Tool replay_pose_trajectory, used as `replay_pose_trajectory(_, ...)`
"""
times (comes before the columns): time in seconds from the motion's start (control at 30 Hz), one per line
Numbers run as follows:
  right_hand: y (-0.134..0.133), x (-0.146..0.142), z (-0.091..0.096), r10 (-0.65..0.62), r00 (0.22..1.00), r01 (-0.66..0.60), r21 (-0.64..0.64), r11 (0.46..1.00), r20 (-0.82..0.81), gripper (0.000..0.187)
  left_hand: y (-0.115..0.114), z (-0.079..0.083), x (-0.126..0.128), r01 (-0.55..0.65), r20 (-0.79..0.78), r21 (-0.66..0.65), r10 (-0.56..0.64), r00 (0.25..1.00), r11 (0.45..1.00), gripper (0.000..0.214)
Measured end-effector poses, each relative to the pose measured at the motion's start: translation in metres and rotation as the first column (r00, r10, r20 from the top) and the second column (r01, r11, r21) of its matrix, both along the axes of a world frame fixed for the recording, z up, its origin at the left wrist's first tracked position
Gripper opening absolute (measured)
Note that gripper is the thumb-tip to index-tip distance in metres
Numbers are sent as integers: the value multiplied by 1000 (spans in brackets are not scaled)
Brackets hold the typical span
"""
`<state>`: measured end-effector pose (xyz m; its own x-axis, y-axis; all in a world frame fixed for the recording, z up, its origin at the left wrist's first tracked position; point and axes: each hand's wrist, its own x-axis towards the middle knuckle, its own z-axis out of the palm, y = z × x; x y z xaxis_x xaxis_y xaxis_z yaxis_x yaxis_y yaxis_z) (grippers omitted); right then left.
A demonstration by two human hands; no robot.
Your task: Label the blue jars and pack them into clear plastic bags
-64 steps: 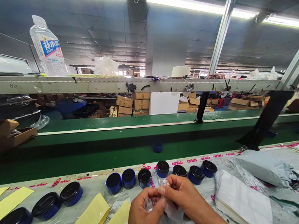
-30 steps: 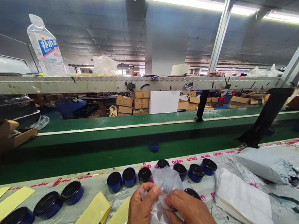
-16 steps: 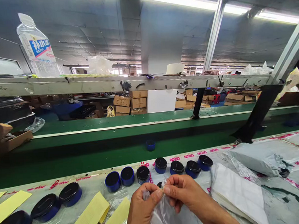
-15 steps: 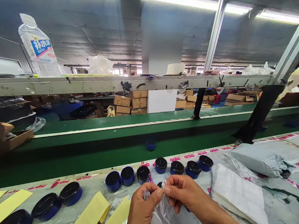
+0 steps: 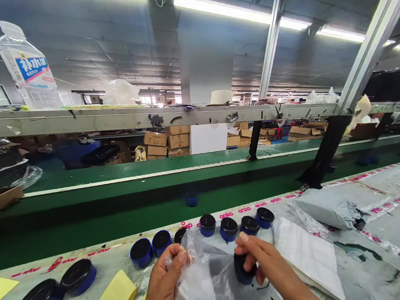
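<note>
My left hand (image 5: 165, 280) pinches the edge of a thin clear plastic bag (image 5: 198, 278), which hangs open towards the right. Just beside the bag's mouth, my right hand (image 5: 267, 259) has its fingers round a small round blue piece with a black top (image 5: 243, 271). Behind the hands, more of these round pieces (image 5: 229, 229) stand in a row, one partly covered by the bag. On the left lie larger black-topped round pieces (image 5: 78, 276) and folded yellow paper sheets (image 5: 112, 295).
A stack of white bags (image 5: 308, 256) lies right of my right hand, with a grey plastic parcel (image 5: 327, 209) behind it. Beyond the table edge runs a green conveyor (image 5: 122, 217) carrying one blue piece (image 5: 191, 198). A metal shelf rail (image 5: 115, 118) crosses above, holding a bottle (image 5: 30, 68).
Both hands were together at the bag's edge; now they are apart. The bag has been spread open, and my right hand has moved right onto a round piece. The view has shifted right.
</note>
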<state>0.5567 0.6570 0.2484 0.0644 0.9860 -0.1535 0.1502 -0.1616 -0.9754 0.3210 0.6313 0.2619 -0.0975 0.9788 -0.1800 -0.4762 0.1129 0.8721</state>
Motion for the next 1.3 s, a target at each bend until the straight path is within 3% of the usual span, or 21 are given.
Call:
replay_pose_trajectory(0.13,-13,-14,-2,178,977,-191,-104,976,-121,63,1,1,2,17,-4,-1,-17,1000,1000,55)
replay_pose_trajectory(0.27,-19,-24,7,184,922,-221,-73,972,-341,53,1,-1,6,30,-25,-11,-30,999,999,54)
replay_pose_trajectory(0.33,-18,-22,14,143,885,-178,-38,983,-443,48,2,-1,3,-39,-78,-32,37,996,999,57)
replay_pose_trajectory(0.4,-15,-15,20,80,899,-84,9,996,-430,45,2,2,-3,-186,-198,-25,177,964,982,65)
replay_pose_trajectory(0.47,-10,-10,23,-2,946,39,109,993,-324,44,-2,8,-6,-336,-378,49,329,865,941,64)
replay_pose_trajectory(0.5,-8,-9,24,-37,964,84,170,982,-264,44,-5,12,-6,-357,-459,103,362,811,929,57)
replay_pose_trajectory(0.53,-6,-11,24,-61,976,108,223,969,-210,45,-9,16,-3,-320,-525,150,350,776,935,48)
replay_pose_trajectory(0.6,-3,-19,24,-45,987,86,269,959,-156,47,-14,22,9,-110,-614,198,211,761,974,33)
replay_pose_trajectory(0.67,-3,-32,25,56,981,-11,236,972,-187,48,-15,26,24,134,-670,188,27,741,973,21)
replay_pose_trajectory(0.73,-6,-44,28,189,937,-144,168,975,-293,47,-10,27,35,263,-661,163,-92,745,951,19)
replay_pose_trajectory(0.83,-10,-54,36,330,841,-337,62,940,-429,51,-1,27,37,415,-406,172,-319,856,893,21)
replay_pose_trajectory(0.9,-11,-54,40,392,795,-431,23,902,-462,53,3,26,32,516,-213,211,-476,853,830,28)
replay_pose_trajectory(0.97,-8,-52,40,420,766,-477,8,879,-488,54,5,24,25,545,-151,207,-523,839,813,31)
replay_pose_trajectory(1.07,0,-49,35,380,776,-438,4,899,-504,54,10,17,15,401,-192,129,-374,907,907,36)
replay_pose_trajectory(1.17,11,-48,26,295,909,-294,48,955,-296,47,15,8,8,227,-273,101,-192,943,969,36)
replay_pose_trajectory(1.23,18,-49,22,171,984,-164,119,979,-52,39,18,4,6,175,-429,127,-105,897,976,29)
replay_pose_trajectory(1.3,23,-51,21,39,995,-56,193,980,90,32,19,2,5,153,-663,213,28,748,965,23)
